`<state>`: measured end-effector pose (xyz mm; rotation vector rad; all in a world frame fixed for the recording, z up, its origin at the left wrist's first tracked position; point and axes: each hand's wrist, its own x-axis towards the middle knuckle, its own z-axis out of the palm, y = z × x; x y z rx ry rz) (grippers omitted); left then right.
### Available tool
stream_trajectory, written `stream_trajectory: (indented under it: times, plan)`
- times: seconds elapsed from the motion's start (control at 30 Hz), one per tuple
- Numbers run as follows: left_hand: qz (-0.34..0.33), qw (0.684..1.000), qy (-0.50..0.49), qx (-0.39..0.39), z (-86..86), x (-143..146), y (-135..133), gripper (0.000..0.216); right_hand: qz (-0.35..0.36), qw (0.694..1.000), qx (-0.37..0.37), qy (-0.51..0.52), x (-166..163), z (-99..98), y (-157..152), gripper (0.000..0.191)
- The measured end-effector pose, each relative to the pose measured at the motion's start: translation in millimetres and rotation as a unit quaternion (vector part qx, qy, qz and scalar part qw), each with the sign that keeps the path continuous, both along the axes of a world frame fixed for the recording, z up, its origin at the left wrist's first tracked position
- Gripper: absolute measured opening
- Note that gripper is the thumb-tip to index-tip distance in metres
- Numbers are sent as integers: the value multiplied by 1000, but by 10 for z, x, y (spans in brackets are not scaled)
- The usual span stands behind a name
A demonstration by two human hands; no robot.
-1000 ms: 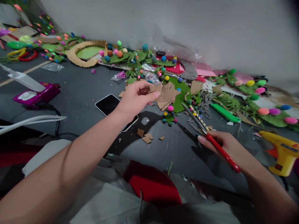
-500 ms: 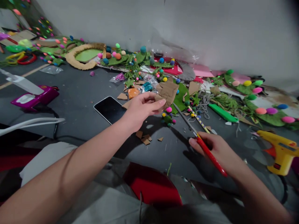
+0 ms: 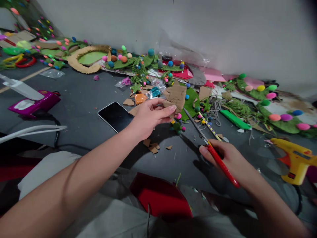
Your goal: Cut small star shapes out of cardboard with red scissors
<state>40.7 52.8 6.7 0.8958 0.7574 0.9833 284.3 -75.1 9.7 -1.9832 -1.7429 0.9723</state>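
My left hand (image 3: 148,116) pinches a brown cardboard piece (image 3: 176,96) and holds it up over the dark floor. My right hand (image 3: 229,158) is closed on red-handled scissors (image 3: 210,148); their blades point up-left toward the cardboard and stop just short of it. Small cardboard offcuts (image 3: 154,147) lie on the floor below my left hand. A black phone (image 3: 114,116) lies screen-up just left of my left wrist.
A yellow glue gun (image 3: 293,158) lies at the right, a purple one (image 3: 34,102) at the left. Green felt pieces with coloured pompoms (image 3: 269,99) run along the wall. A striped pencil (image 3: 210,127), a green comb (image 3: 234,119) and a cardboard ring (image 3: 81,61) lie around.
My left hand has drawn the cardboard slightly nearer and lower. My right hand with the scissors has shifted left, the blades closing in on the cardboard.
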Motion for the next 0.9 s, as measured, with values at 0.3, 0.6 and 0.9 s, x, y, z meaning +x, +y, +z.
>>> stream_trajectory:
  times: [0.3,0.6,0.9]
  plan:
    - [-39,999,13,4,-11,31,-38,23,5,1000,18,0,-40,-20,3,55]
    - [-53,997,46,12,-14,24,-40,20,14,999,28,-10,-47,3,2,55]
    - [-58,997,42,5,-9,43,-25,21,7,999,47,-6,-24,-84,35,64]
